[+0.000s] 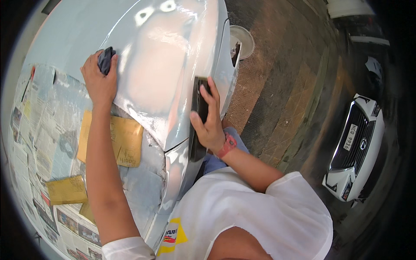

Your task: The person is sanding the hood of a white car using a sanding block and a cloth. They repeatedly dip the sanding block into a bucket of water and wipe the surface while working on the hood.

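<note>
My left hand (100, 80) is closed round a crumpled dark grey cloth (106, 60), resting on the grey-primed car body panel (130, 86). A wide sanded patch (156, 65) of pale pink and white covers the middle of that panel. At the panel's right side, my right hand (210, 117) grips a long black sanding block (198, 143) lying along the body's curved edge. Its thumb and fingers press on the block; the face against the car is hidden. A pink wristwatch (227, 145) is on my right wrist.
Newspaper (47, 134) covers the car at the left, with yellow-brown sandpaper sheets (125, 141) and a smaller folded piece (67, 190) on the masked area. A round pale basin (245, 42) stands on the patterned floor beyond the panel. A white car front (355, 147) is at far right.
</note>
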Motion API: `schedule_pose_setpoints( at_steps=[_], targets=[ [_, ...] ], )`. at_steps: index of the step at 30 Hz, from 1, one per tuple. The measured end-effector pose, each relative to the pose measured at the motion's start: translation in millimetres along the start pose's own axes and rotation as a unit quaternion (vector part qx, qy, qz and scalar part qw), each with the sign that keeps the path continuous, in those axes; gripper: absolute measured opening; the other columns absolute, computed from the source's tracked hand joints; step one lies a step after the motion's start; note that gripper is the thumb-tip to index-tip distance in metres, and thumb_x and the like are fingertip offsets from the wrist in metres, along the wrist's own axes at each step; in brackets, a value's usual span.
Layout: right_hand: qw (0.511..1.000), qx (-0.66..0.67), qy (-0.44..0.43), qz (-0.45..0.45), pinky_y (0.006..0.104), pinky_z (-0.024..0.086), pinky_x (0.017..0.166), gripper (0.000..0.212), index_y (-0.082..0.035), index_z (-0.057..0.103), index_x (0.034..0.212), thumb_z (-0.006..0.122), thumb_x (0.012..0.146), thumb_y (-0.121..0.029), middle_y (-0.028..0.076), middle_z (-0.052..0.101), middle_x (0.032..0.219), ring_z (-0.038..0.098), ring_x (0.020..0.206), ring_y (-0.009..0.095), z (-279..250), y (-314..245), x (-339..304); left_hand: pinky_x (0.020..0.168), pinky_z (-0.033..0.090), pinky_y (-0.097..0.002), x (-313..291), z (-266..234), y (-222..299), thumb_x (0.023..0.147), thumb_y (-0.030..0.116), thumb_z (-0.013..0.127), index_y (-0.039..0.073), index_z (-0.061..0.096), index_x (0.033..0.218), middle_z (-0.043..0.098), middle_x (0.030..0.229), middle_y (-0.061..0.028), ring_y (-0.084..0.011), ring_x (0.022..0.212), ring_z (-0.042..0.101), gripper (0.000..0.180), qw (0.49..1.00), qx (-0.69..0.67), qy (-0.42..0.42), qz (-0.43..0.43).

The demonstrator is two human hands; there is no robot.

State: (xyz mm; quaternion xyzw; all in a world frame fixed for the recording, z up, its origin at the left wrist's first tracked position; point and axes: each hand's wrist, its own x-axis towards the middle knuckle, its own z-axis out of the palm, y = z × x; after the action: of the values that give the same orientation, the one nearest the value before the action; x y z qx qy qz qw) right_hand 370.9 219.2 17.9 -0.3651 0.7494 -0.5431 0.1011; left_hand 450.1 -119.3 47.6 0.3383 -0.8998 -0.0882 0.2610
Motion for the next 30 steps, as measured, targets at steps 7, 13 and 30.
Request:
schedule_pose_setpoints(
  at_steps=[7,13,30],
  targets=[
    [0.991,-0.017,0.11,0.069,0.0424,0.031,0.131,0.071,0.002,0.03,0.167,0.062,0.106,-0.016,0.025,0.045,0.166,0.043,0.157,0.036,-25,110,138,0.111,0.045,-0.0483,8,4,14,0.102,0.04,0.076,0.008,0.069,0.129,0.07,0.127,-0.014,-0.0365,0.124,0.058,0.042,1.0,0.005,-0.012,-0.006],
    [1.0,0.016,-0.004,-0.006,0.0553,0.021,0.135,0.071,-0.005,0.043,0.161,0.069,0.096,-0.007,0.026,0.027,0.175,0.023,0.165,0.048,-7,16,37,0.11,0.046,-0.0477,0,0,5,0.103,0.038,0.075,0.008,0.069,0.13,0.07,0.129,-0.014,-0.0367,0.124,0.058,0.041,0.999,0.029,-0.024,-0.019],
    [1.0,-0.013,-0.007,-0.018,0.0575,0.024,0.134,0.069,-0.003,0.045,0.16,0.071,0.096,-0.006,0.027,0.027,0.175,0.025,0.163,0.048,-6,21,64,0.112,0.046,-0.0455,2,-2,10,0.104,0.039,0.076,0.006,0.071,0.132,0.069,0.133,-0.0145,-0.0351,0.127,0.06,0.044,0.999,0.023,-0.033,-0.033]
  ],
)
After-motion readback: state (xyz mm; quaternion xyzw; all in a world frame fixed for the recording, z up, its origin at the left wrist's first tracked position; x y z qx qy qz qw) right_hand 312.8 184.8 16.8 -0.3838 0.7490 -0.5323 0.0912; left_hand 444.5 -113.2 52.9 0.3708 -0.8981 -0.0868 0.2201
